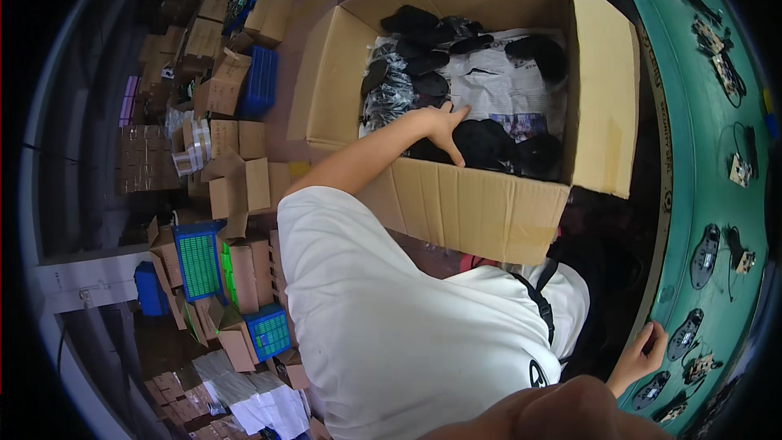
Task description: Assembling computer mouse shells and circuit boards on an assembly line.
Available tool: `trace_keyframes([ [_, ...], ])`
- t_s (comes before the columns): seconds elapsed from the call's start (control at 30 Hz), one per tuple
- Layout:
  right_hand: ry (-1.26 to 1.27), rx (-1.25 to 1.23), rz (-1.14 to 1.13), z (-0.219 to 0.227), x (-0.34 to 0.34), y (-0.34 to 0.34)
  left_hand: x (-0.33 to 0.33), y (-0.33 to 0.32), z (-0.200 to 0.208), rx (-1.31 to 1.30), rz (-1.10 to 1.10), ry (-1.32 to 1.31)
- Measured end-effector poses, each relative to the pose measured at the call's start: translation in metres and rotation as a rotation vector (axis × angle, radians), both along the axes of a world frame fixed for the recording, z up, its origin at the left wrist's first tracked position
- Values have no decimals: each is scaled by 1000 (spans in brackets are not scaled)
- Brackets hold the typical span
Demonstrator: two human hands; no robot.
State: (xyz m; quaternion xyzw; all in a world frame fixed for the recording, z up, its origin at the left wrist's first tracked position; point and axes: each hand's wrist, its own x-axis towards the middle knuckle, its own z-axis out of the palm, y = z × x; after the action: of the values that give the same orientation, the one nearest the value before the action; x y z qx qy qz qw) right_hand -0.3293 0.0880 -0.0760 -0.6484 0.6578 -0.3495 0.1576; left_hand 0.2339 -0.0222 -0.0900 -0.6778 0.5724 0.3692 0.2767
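My left hand reaches over the near wall of a big open cardboard box. Its thumb and fingers are spread, just above black rounded pieces that look like computer mouse shells. More such shells lie at the box's far left, partly over clear plastic wrap. Printed paper lines the bottom. Down at the right, my right hand rests by the edge of a green bench with its fingers curled in, and nothing shows in them. A black mouse base lies beside it.
Along the green bench lie several mouse bases, small circuit boards and cables. Stacked cardboard cartons and blue crates crowd the floor at left. White sheets lie at lower left.
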Motion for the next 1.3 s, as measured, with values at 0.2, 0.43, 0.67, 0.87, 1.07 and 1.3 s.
trace_keyframes([
  [0.2, 3, 31, -58, -4, -1, -1, -8, -2, -20, -155, -151, -15],
  [0.43, 27, -12, -59, -2, 5, -11, -29, -15, -2, 9, -38, 355],
  [0.67, -24, 4, -96, -2, 6, -12, -40, -10, -8, -164, -68, 439],
  [0.87, -46, -6, -105, 4, 9, -9, -69, -13, 4, -384, -288, 444],
  [1.07, -146, -9, -84, 0, 11, -5, -58, -26, -24, -178, -268, 120],
  [1.3, -212, -5, -76, 1, 9, -12, -34, -54, -1, -252, -199, 219],
])
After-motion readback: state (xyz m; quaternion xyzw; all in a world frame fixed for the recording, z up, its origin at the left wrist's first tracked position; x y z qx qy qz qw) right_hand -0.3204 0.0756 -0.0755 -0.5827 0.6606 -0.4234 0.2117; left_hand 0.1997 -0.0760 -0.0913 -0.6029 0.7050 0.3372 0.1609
